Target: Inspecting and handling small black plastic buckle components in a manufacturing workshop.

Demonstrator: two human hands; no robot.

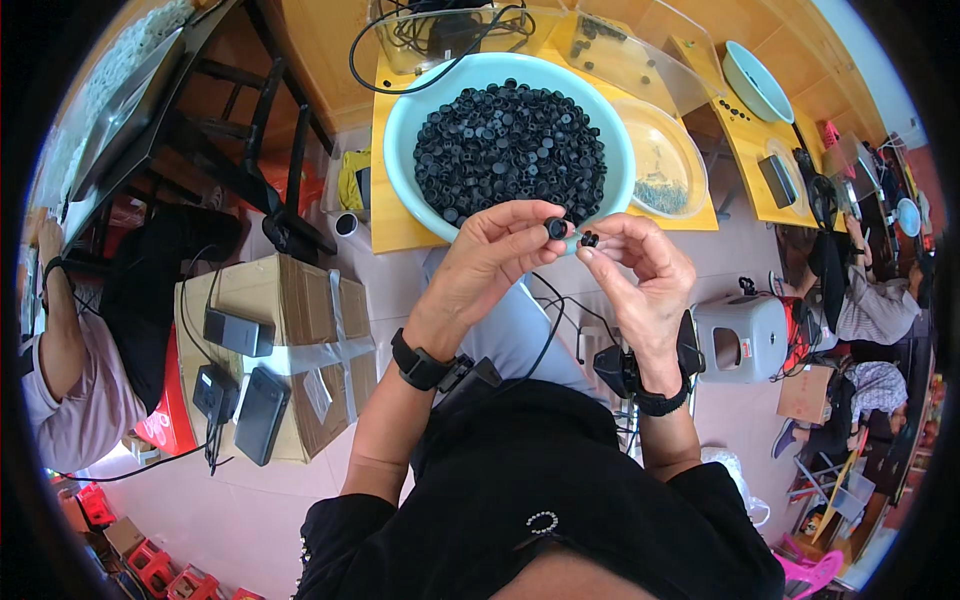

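My left hand (497, 252) pinches a small round black plastic cap (556, 228) between thumb and fingertips. Close beside it, my right hand (648, 275) has thumb and fingers closed on a smaller black plastic piece (590, 240). The two pieces are held near each other, just over the near rim of a pale blue basin (398, 140). A heap of small black plastic caps (510, 150) fills much of that basin. Right of it, a round clear tray (692, 150) holds a pile of thin metallic pins (660, 195), too small to make out exactly.
The basin stands on a yellow table (392, 228), with a clear bin of black cables (440, 40) behind. A cardboard box (300, 400) carrying black power banks (262, 415) is at left, a grey stool (740, 340) at right. Other people sit on both sides.
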